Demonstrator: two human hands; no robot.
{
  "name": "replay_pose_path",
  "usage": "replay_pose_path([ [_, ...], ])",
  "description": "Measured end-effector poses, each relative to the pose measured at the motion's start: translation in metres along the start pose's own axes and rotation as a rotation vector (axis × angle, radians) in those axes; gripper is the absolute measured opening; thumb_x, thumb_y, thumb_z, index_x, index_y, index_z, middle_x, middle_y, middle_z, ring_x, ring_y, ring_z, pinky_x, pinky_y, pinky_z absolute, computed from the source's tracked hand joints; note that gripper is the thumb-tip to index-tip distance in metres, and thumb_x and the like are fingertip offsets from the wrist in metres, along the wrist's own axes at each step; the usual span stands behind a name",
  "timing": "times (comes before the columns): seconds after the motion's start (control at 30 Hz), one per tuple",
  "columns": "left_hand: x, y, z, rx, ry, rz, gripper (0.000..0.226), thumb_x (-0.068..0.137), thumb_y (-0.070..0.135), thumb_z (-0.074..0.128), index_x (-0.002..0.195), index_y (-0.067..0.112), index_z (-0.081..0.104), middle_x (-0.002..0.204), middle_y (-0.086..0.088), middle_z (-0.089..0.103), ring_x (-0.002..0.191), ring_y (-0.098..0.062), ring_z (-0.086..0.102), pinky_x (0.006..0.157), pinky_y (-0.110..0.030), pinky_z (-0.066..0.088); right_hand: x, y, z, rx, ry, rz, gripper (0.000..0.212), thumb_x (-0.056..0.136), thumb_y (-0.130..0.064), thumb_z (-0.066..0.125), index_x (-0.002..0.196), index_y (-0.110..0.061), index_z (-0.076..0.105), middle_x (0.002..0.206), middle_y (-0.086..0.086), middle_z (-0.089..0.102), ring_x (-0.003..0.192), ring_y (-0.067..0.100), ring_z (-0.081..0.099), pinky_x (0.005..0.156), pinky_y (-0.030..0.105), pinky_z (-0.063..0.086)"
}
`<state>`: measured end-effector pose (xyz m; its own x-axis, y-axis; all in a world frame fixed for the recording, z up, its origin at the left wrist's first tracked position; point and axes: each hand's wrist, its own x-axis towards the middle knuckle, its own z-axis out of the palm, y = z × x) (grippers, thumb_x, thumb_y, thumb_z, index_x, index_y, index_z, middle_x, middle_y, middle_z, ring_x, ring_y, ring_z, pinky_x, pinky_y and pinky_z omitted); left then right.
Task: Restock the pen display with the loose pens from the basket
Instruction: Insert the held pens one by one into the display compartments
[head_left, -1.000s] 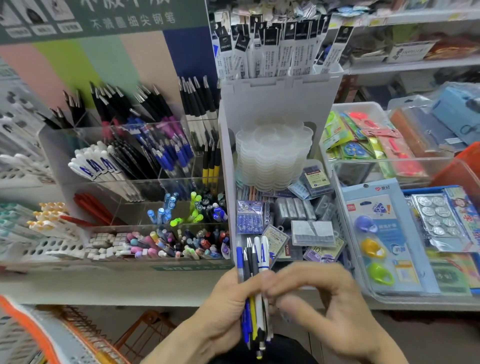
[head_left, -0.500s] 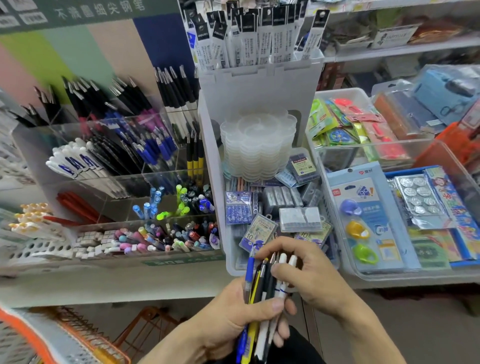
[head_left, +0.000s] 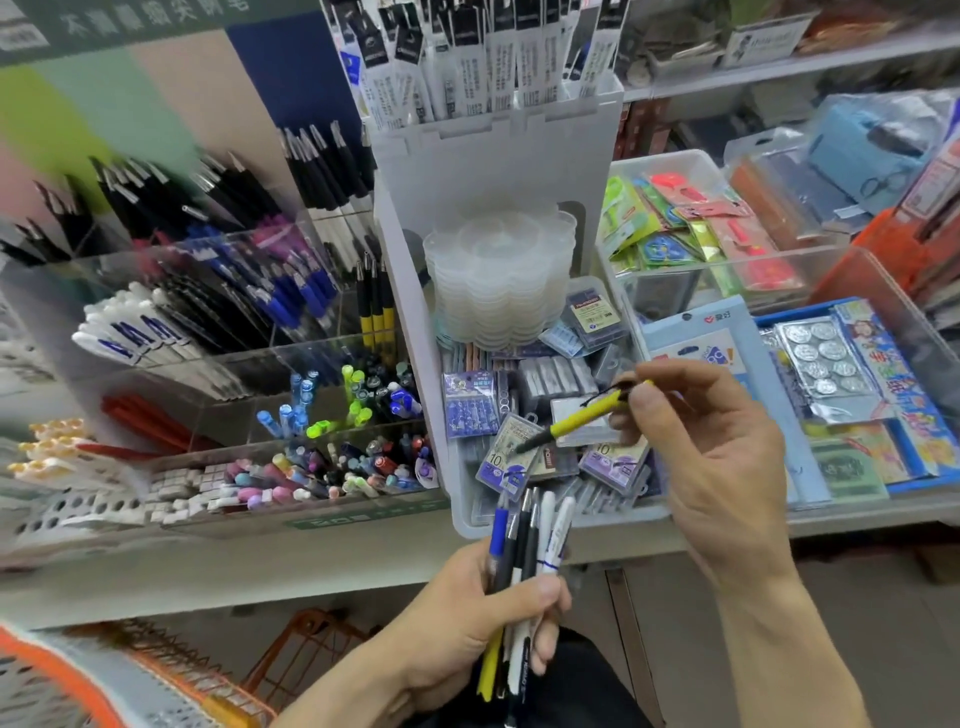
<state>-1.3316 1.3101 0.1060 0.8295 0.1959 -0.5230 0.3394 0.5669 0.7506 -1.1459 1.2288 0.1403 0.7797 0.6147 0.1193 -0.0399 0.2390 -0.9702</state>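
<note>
My left hand (head_left: 483, 618) grips a bundle of pens (head_left: 524, 551), blue, black, white and one yellow, upright below the shelf edge. My right hand (head_left: 711, 441) pinches a single yellow pen with a black tip (head_left: 576, 422), held slanted over the white bin of small packets. The clear pen display (head_left: 223, 332) stands at left, its compartments filled with black, blue, white and red pens; a slot with three yellow-and-black pens (head_left: 375, 306) sits at its right side. The orange wire basket (head_left: 171, 675) shows at the bottom left.
A white plastic bin (head_left: 415, 291) holds stacked clear trays and lead-refill packets. Packaged refills stand in a holder above it. Clear bins with stationery packs (head_left: 779, 358) fill the right of the shelf. The grey shelf front (head_left: 260, 566) runs across below.
My right hand has drawn one yellow pen out of the bundle and lifted it up and right. The left hand keeps the remaining pens. The view has shifted slightly closer to the shelf.
</note>
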Motion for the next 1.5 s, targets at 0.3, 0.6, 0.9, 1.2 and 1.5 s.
replay_pose_path([
  [0.3, -0.020, 0.005, -0.007, -0.440, 0.055, 0.050, 0.073, 0.050, 0.053, 0.095, 0.104, 0.007, 0.077, 0.097, -0.021, 0.068, 0.076, -0.030, 0.067, 0.070, -0.041, 0.058, -0.060, 0.006, 0.014, 0.022, -0.390, -0.087, 0.011, 0.085, -0.018, 0.083, 0.093, -0.014, 0.077, 0.113, 0.010, 0.072, 0.092, 0.035, 0.076, 0.083, 0.045, 0.063],
  [0.6, -0.033, 0.014, -0.020, -0.480, 0.228, 0.044, 0.022, 0.080, 0.025, 0.068, 0.089, 0.009, 0.079, 0.079, -0.015, 0.062, 0.061, -0.024, 0.056, 0.060, -0.034, 0.047, -0.085, -0.004, 0.036, -0.427, -0.774, -0.008, 0.008, 0.083, -0.016, 0.086, 0.083, -0.024, 0.083, 0.093, -0.012, 0.076, 0.087, 0.006, 0.073, 0.072, 0.027, 0.058],
  [0.9, -0.072, 0.013, -0.042, -0.403, -0.053, 0.023, 0.048, 0.083, 0.013, 0.075, 0.129, 0.004, 0.063, 0.107, -0.031, 0.065, 0.094, -0.038, 0.068, 0.090, -0.049, 0.056, -0.082, 0.003, 0.085, -0.237, -0.373, 0.633, 0.049, 0.064, -0.045, 0.088, 0.109, -0.034, 0.071, 0.102, 0.010, 0.073, 0.068, 0.027, 0.067, 0.057, 0.051, 0.058],
  [1.2, -0.105, 0.002, -0.066, -0.482, -0.091, -0.038, 0.042, 0.084, 0.000, 0.064, 0.125, 0.006, 0.068, 0.134, -0.036, 0.055, 0.128, -0.050, 0.050, 0.107, -0.052, 0.046, -0.093, 0.019, 0.100, -0.146, -0.548, 0.738, 0.028, 0.083, -0.017, 0.074, 0.108, -0.004, 0.076, 0.107, 0.018, 0.077, 0.094, 0.020, 0.070, 0.088, 0.035, 0.058],
  [1.5, -0.106, 0.004, -0.065, -0.470, 0.001, -0.038, 0.035, 0.082, 0.015, 0.070, 0.116, 0.006, 0.073, 0.119, -0.035, 0.064, 0.100, -0.040, 0.069, 0.100, -0.054, 0.051, -0.093, 0.012, 0.107, -0.194, -0.584, 0.798, 0.025, 0.096, -0.026, 0.059, 0.106, -0.008, 0.073, 0.098, 0.009, 0.078, 0.085, 0.020, 0.074, 0.077, 0.030, 0.058],
])
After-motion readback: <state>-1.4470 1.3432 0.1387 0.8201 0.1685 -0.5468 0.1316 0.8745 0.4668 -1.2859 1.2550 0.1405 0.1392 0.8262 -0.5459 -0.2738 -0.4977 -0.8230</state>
